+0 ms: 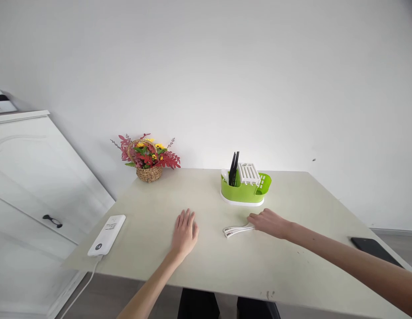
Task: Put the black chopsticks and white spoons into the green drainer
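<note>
My left hand (184, 232) lies palm down on the table, fingers stretched out and slightly apart, with nothing in it. Farther right, my right hand (266, 223) is closed over one end of a few slim white spoon-like utensils (237, 229). Their handles point left along the tabletop, and their other ends are hidden under my fingers. Just behind that hand stands a green cutlery holder (239, 192) on a white base. It carries black chopsticks (234, 169), a white spoon (225, 175) and a white slotted rack (249, 173).
A wicker basket of artificial flowers (149, 173) stands at the table's back left. A white power bank (106, 235) with a cable lies by the left edge, and a black phone (375, 250) lies at the right. A white cabinet (33, 177) stands left of the table (206, 266).
</note>
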A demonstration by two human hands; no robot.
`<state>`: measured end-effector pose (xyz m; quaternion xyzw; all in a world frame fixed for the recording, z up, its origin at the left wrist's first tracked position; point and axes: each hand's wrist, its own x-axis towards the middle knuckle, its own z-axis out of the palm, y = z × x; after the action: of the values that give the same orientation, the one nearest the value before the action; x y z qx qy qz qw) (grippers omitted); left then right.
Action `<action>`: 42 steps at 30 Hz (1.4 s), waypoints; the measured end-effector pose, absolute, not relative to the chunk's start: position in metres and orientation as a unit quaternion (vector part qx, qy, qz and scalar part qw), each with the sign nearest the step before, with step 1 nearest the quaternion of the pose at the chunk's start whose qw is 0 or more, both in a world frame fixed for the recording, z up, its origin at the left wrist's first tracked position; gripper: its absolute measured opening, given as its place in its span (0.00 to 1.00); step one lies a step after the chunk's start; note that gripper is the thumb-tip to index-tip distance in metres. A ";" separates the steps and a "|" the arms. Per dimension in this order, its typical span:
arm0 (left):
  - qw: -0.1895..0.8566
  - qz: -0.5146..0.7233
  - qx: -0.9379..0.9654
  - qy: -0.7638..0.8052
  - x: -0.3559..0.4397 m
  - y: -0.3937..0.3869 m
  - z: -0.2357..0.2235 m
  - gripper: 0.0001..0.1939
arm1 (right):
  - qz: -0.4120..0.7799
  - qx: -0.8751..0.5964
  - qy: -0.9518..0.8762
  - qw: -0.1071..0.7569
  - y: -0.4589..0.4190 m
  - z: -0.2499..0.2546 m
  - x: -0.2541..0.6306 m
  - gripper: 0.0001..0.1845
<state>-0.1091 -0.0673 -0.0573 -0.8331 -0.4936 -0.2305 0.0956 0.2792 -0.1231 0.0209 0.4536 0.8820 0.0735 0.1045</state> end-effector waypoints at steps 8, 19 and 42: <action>0.087 -0.237 -0.835 -0.490 -0.109 -0.067 -0.055 0.24 | 0.067 0.458 0.879 0.115 -0.116 0.021 0.282 0.07; 0.066 -0.247 -0.836 -0.486 -0.107 -0.068 -0.050 0.24 | 0.065 0.463 0.879 0.094 -0.116 0.041 0.283 0.09; 0.071 -0.223 -0.839 -0.492 -0.105 -0.070 -0.044 0.24 | -0.694 0.390 0.382 -0.471 -0.115 0.120 0.202 0.19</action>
<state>-0.1051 -0.0703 -0.0442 -0.8386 -0.4920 -0.2227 0.0707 0.2021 -0.1146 0.1201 0.3896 0.3818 -0.6936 -0.4705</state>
